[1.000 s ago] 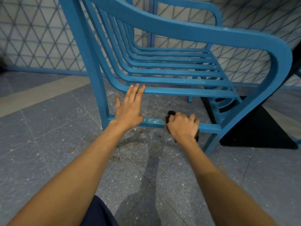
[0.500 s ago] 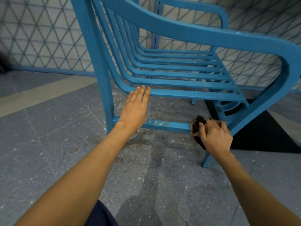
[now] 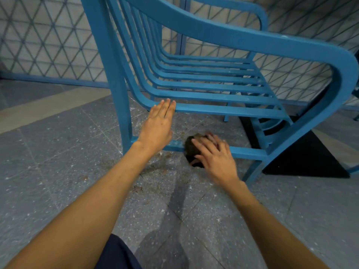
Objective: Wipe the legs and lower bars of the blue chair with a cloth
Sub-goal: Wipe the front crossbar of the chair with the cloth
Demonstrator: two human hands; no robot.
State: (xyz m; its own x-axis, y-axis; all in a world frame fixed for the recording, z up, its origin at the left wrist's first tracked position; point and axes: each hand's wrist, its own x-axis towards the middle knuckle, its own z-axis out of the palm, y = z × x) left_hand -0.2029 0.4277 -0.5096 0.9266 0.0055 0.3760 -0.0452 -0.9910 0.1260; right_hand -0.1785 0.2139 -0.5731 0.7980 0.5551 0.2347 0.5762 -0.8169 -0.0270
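Currently the right hand (image 3: 215,158) grips the dark cloth (image 3: 191,150) between thumb and fingers on the near lower bar (image 3: 246,152) of the blue chair (image 3: 252,41), left hand (image 3: 158,127) flat, empty, fingertips on the near seat slat (image 3: 223,109); the next stroke should probably reach the right leg (image 3: 252,171).

The cloth (image 3: 191,150) sits on the lower bar (image 3: 246,152) — beside left hand (image 3: 158,125).

Blue slatted chair (image 3: 204,88); dark brown cloth (image 3: 191,148); grey speckled floor tiles (image 3: 58,171); far wall (image 3: 42,35) with diamond lattice pattern.
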